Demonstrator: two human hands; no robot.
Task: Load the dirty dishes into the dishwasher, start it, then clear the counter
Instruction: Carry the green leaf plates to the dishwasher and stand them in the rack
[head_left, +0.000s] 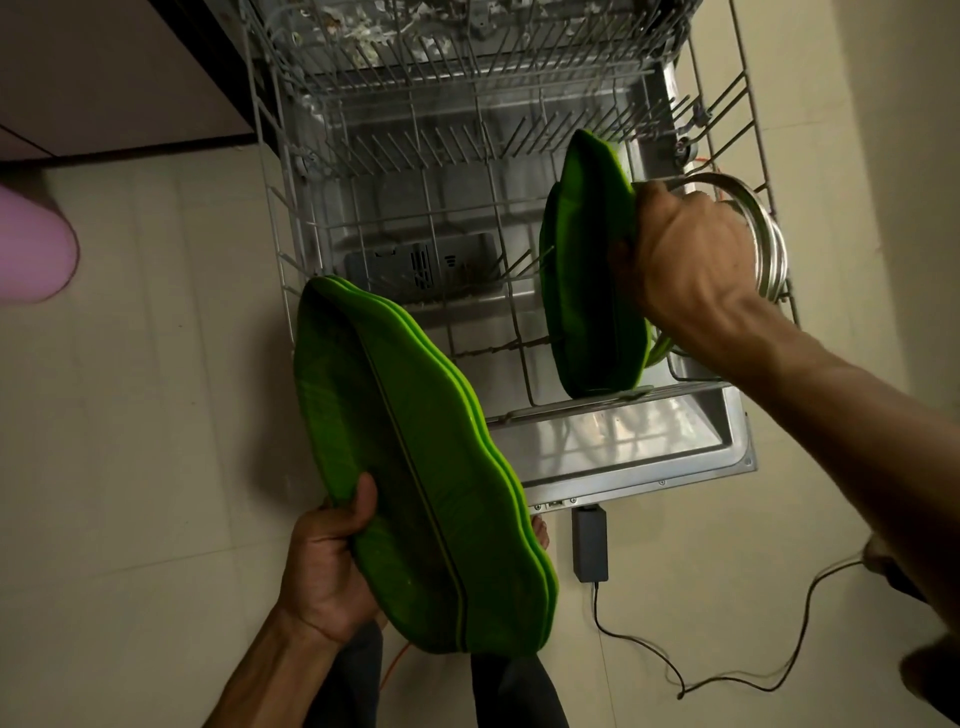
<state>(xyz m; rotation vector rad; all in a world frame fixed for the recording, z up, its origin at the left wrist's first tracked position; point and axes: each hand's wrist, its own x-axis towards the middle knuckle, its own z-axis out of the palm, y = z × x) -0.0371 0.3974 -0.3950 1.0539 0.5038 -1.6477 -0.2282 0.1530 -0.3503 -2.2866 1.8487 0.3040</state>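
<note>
Several green leaf-shaped plates (415, 467) sit stacked in the left hand (327, 561), thumb curled over the near rim and fingers under, long axis running from near right to far left, probably kept back as the supply for loading one at a time. Farther off, the right hand (685, 254) grips the top edge of another green plate (592, 270) standing on edge at the right of the lower rack (405, 228), long axis running near to far so it sits between the tines. Just behind it stand what seem to be steel plates (763, 234), though the dim light makes that uncertain.
</note>
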